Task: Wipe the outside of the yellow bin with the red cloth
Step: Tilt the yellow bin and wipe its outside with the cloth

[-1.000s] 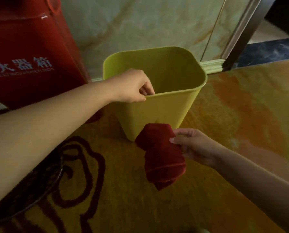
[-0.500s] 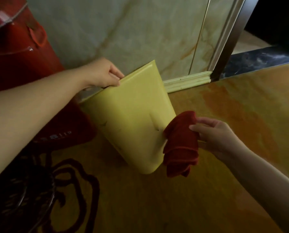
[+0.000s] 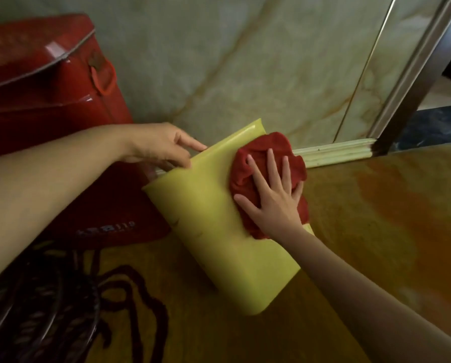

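yellow bin (image 3: 227,247) tipped on orange floor (image 3: 376,218) (marble wall (image 3: 245,61) behind).

The bin's (image 3: 219,231) mouth faces away toward the wall, so its inside is hidden, and the left hand's (image 3: 158,145) fingertips disappear over the far rim. The right hand (image 3: 271,197) covers the middle of the cloth (image 3: 261,153), and the cloth hides the bin's far right corner. The red box (image 3: 43,100) is cut off by the left edge; white lettering low on its side is too blurred to read. Both forearms run out of the picture. The dark pattern at near left on the floor (image 3: 376,218) is blurred.
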Demonstrator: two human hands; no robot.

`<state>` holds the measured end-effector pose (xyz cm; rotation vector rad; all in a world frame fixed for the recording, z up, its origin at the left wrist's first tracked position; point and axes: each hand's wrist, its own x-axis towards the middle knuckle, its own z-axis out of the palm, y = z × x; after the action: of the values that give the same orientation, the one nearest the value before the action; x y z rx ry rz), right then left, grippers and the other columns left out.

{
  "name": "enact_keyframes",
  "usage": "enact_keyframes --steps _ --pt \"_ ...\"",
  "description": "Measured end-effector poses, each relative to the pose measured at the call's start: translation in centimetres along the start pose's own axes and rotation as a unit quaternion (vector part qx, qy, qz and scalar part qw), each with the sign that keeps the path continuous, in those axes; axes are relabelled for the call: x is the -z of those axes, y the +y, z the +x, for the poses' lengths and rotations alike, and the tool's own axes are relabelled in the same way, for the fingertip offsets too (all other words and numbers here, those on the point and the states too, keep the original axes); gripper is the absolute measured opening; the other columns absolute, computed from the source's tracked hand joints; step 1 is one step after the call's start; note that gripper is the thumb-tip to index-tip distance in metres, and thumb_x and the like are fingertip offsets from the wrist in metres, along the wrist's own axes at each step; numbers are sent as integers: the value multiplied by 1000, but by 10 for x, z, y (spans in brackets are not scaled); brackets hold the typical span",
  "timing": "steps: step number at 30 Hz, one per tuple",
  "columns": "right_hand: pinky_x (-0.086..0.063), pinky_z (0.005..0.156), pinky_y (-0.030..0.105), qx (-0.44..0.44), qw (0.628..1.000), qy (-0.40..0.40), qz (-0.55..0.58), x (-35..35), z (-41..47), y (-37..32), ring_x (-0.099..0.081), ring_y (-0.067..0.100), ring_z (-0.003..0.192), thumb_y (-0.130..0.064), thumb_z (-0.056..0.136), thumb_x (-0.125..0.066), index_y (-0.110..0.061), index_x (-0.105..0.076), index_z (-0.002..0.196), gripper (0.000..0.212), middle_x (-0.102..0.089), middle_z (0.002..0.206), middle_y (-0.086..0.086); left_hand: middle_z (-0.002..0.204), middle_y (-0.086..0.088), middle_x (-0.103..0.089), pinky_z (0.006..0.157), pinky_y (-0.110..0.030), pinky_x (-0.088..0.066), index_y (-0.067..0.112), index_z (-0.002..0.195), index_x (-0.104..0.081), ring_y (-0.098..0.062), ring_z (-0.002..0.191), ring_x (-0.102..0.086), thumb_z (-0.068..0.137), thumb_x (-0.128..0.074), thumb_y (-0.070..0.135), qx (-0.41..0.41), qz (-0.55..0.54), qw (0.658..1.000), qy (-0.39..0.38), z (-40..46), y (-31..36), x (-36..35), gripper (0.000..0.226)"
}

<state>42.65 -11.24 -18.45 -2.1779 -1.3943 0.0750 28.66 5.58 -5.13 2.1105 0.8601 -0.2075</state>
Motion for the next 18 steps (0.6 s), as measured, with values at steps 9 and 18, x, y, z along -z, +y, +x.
enact_keyframes --steps 9,18 --pt "5 100 74 10 995 97 19 -20 29 2 19 30 142 -81 74 -24 -56 2 138 73 12 158 -6 86 -13 -75 64 -28 -57 43 127 -36 -20 75 -69 79 -56 -4 3 -10 992 -125 5 -11 14 71" --pt "-10 111 64 -186 972 85 119 -40 -17 77 -12 19 143 -68 80 -27 -48 -18 140 63 -21 155 -6 76 -3 -76 61 -27 -56 40 123 -43 -12 69 -69 82 -54 3 -12 -31 999 -43 12 -18 10 57"
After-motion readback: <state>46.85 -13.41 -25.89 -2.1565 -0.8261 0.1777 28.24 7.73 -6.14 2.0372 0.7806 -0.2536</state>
